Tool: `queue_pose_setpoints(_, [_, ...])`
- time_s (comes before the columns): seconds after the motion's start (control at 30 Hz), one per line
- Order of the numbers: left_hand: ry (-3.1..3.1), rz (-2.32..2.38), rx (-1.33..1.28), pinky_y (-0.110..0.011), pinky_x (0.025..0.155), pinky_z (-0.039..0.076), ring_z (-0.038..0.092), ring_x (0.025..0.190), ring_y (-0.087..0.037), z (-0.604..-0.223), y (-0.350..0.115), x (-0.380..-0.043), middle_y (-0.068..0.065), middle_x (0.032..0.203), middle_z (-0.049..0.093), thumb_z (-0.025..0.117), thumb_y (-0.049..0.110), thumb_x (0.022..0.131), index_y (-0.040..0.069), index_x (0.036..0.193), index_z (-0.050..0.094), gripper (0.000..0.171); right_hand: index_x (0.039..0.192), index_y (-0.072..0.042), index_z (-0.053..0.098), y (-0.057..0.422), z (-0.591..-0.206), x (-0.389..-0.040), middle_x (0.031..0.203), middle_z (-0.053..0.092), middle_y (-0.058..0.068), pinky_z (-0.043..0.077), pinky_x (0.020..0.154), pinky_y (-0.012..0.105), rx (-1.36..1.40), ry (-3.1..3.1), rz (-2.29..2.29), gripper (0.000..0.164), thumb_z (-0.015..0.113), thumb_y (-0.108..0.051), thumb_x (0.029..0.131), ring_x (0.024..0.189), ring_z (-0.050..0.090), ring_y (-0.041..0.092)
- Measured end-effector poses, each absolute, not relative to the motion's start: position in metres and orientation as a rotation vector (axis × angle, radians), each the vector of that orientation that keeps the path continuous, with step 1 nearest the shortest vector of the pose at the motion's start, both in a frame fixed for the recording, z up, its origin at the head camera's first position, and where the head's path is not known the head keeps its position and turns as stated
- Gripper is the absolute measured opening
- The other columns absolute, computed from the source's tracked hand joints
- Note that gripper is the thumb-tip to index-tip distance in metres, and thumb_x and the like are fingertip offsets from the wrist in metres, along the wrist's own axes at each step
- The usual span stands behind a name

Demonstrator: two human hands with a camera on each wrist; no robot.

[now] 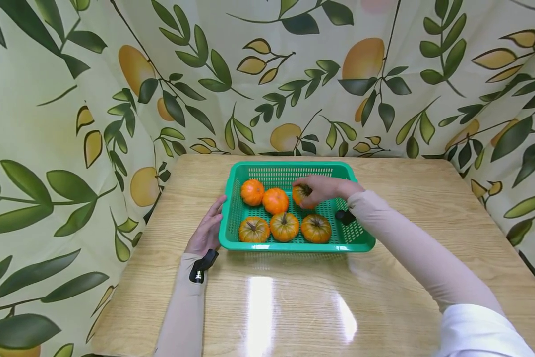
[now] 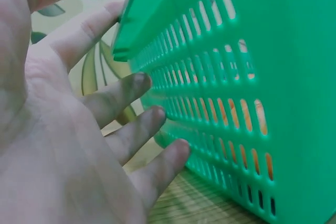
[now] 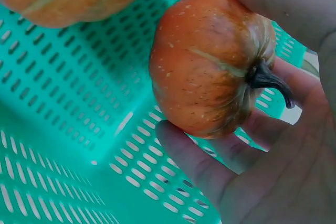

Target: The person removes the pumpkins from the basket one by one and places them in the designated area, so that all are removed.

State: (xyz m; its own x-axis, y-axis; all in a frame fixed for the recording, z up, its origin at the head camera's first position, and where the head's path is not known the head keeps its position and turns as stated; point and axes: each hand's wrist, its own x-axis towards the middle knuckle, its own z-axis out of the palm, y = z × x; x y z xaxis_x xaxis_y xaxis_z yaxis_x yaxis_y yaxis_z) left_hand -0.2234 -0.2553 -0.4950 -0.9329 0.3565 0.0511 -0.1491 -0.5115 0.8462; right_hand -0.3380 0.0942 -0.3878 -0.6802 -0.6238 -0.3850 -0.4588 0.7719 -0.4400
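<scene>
My right hand [image 1: 318,189] grips a small orange pumpkin [image 3: 210,66] with a dark curved stem, thumb on one side and fingers on the other. It is over the back right part of a green plastic basket [image 1: 294,247]. My left hand [image 1: 207,230] rests at the basket's left side, and in the left wrist view its fingers [image 2: 126,90] are spread beside the slotted wall. Two brighter orange pumpkins [image 1: 275,201] sit at the back left inside. Along the front lie three striped pumpkins, a left one [image 1: 254,230], a middle one [image 1: 284,227] and a right one [image 1: 316,228].
The basket stands on a light wooden table [image 1: 182,307] that reflects bright light near its front. A leaf-and-fruit patterned cloth [image 1: 267,74] hangs behind the table and along both sides.
</scene>
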Motion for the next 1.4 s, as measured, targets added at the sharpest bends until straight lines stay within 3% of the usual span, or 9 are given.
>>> queue_pose_setpoints(0.2, [1.405,2.459,0.331,-0.031,0.104,0.046,0.045,0.136,-0.016,-0.499,-0.255,-0.222,0.005,0.157,0.03,0.035,0.008,0.105,0.029,0.152,0.037,0.052,0.154,-0.011,0.042,0.102,-0.372,-0.334,0.147,0.042,0.024,0.041,0.108,0.057,-0.809,2.477,-0.444,0.071,0.071,-0.028,0.092,0.127,0.047,0.038])
queue_pose_setpoints(0.33, [1.423,2.481,0.333,-0.03,0.102,0.046,0.049,0.128,-0.014,-0.499,-0.253,-0.222,0.003,0.145,0.04,0.039,0.009,0.103,0.022,0.146,0.033,0.045,0.154,-0.012,0.041,0.11,-0.362,-0.332,0.145,0.043,0.021,0.045,0.103,0.053,-0.792,2.497,-0.49,0.071,0.072,-0.028,0.091,0.121,0.049,0.035])
queue_pose_setpoints(0.47, [1.441,2.424,0.263,-0.032,0.101,0.046,0.056,0.118,-0.012,-0.5,-0.251,-0.222,0.004,0.129,0.055,0.041,0.018,0.103,0.021,0.132,0.042,0.029,0.154,-0.013,0.04,0.119,-0.354,-0.333,0.146,0.043,0.02,0.045,0.101,0.05,-0.774,2.507,-0.529,0.072,0.072,-0.029,0.092,0.119,0.05,0.033])
queue_pose_setpoints(0.6, [1.494,2.334,0.242,-0.037,0.104,0.042,0.056,0.119,-0.012,-0.501,-0.25,-0.222,0.005,0.128,0.06,0.04,0.026,0.104,0.022,0.129,0.051,0.027,0.154,-0.01,0.041,0.128,-0.346,-0.332,0.144,0.043,0.023,0.046,0.099,0.05,-0.779,2.521,-0.564,0.072,0.072,-0.027,0.091,0.117,0.051,0.034])
queue_pose_setpoints(0.93, [1.579,2.288,0.245,-0.036,0.112,0.033,0.048,0.132,-0.008,-0.504,-0.248,-0.223,0.0,0.153,0.044,0.039,0.036,0.104,0.017,0.156,0.031,0.055,0.153,-0.01,0.041,0.15,-0.335,-0.332,0.145,0.04,0.024,0.045,0.098,0.051,-0.725,2.563,-0.575,0.072,0.072,-0.029,0.091,0.117,0.05,0.035])
queue_pose_setpoints(1.03, [1.588,2.272,0.27,-0.038,0.116,0.027,0.043,0.136,-0.007,-0.505,-0.247,-0.222,-0.006,0.161,0.032,0.036,0.037,0.105,0.014,0.161,0.019,0.063,0.153,-0.009,0.041,0.158,-0.333,-0.332,0.14,0.044,0.024,0.046,0.095,0.051,-0.723,2.594,-0.57,0.073,0.073,-0.028,0.09,0.115,0.05,0.035])
queue_pose_setpoints(1.2, [1.599,2.217,0.302,-0.045,0.121,0.017,0.033,0.142,-0.012,-0.504,-0.247,-0.221,-0.013,0.169,0.012,0.035,0.037,0.104,0.019,0.164,0.005,0.07,0.154,-0.009,0.04,0.169,-0.33,-0.331,0.137,0.045,0.024,0.046,0.094,0.05,-0.697,2.624,-0.568,0.074,0.073,-0.03,0.09,0.115,0.048,0.035])
queue_pose_setpoints(1.4, [1.634,2.173,0.281,-0.051,0.122,0.012,0.03,0.143,-0.019,-0.502,-0.245,-0.221,-0.014,0.169,0.011,0.037,0.037,0.1,0.021,0.164,0.004,0.074,0.153,-0.007,0.041,0.183,-0.326,-0.328,0.134,0.046,0.025,0.046,0.092,0.049,-0.689,2.623,-0.599,0.072,0.072,-0.029,0.092,0.113,0.048,0.036])
